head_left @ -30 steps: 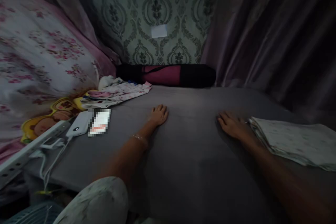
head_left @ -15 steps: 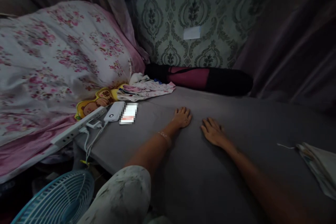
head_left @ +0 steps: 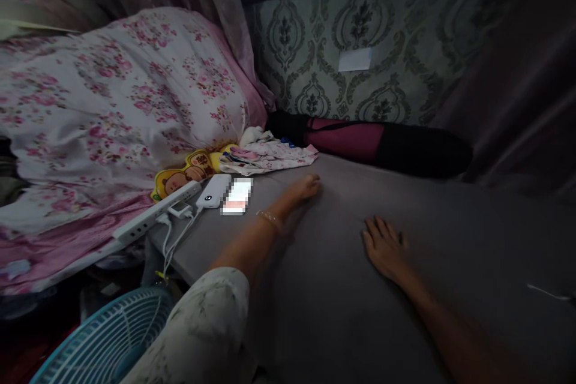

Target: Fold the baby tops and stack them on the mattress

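Observation:
A grey sheet [head_left: 333,288] covers the flat surface under both hands. My left hand [head_left: 309,187], with a thin bracelet [head_left: 269,217] at its wrist, is at the far middle of the sheet. It is turned partly on its side and blurred; its fingers look bent, and whether they grip anything is hidden. To the right and nearer, my right hand [head_left: 386,249] lies palm down on the sheet, fingers spread and holding nothing. Left of my left hand are a phone-like blurred-out screen [head_left: 237,197] and a crumpled patterned cloth [head_left: 274,159].
A white power bank [head_left: 215,191] and a power strip [head_left: 157,213] with cables lie at the left edge, near a yellow cushion [head_left: 184,175]. A blue fan [head_left: 108,336] stands below. A black and maroon roll [head_left: 346,139] lies along the wall. A white string [head_left: 546,292] is at right.
The view has swung left. My left hand has shifted left across the sheet and turned from spread flat to bent fingers. My right hand stays flat, now farther from the left one.

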Available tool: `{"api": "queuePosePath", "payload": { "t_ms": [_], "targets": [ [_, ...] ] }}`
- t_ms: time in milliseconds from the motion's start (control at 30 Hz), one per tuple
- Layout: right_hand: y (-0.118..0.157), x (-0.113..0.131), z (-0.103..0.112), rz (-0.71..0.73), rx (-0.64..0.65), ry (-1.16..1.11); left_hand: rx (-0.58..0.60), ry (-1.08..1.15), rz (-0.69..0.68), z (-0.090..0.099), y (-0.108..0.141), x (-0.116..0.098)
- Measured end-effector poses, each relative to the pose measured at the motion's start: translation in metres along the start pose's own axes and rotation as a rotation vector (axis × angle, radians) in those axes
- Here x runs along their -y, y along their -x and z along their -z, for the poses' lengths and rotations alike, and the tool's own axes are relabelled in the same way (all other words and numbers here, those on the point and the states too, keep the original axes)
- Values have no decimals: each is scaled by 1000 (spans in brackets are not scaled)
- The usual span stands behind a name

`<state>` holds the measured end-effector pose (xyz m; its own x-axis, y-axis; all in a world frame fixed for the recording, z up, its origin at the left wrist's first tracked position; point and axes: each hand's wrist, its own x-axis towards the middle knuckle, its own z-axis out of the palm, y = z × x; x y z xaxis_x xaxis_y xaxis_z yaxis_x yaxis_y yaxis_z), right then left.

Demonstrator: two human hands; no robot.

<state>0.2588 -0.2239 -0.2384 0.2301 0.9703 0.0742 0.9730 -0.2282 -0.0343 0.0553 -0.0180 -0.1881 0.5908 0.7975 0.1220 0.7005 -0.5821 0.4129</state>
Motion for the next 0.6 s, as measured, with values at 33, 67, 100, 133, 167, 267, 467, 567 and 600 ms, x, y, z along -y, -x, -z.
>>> {"api": "queuePosePath", "payload": {
  "t_ms": [33, 67, 100, 133, 167, 267, 467, 567, 600],
  "targets": [
    [0, 1, 0, -1, -4, 5, -35, -67, 42, 12, -1, 9],
    [0, 1, 0, -1, -9, 11, -70, -141, 107, 24, -2, 19],
    [0, 1, 0, 1, -14, 17, -102, -174, 154, 36, -2, 28],
    [0, 1, 0, 1, -17, 21, -124, -196, 192, 48, -1, 37],
    [0, 1, -1, 1, -20, 23, -153, -222, 232, 58, -1, 46],
    [0, 1, 0, 1, -22, 15, -230, -293, 326, 85, 0, 72],
    [1, 3, 5, -15, 15, -3, -297, -524, 486, 113, -3, 120],
    [1, 4, 6, -21, 28, -3, -251, -523, 547, 118, -6, 129],
    [1, 4, 6, -21, 27, -4, -251, -506, 571, 118, -8, 129]
  ]
}}
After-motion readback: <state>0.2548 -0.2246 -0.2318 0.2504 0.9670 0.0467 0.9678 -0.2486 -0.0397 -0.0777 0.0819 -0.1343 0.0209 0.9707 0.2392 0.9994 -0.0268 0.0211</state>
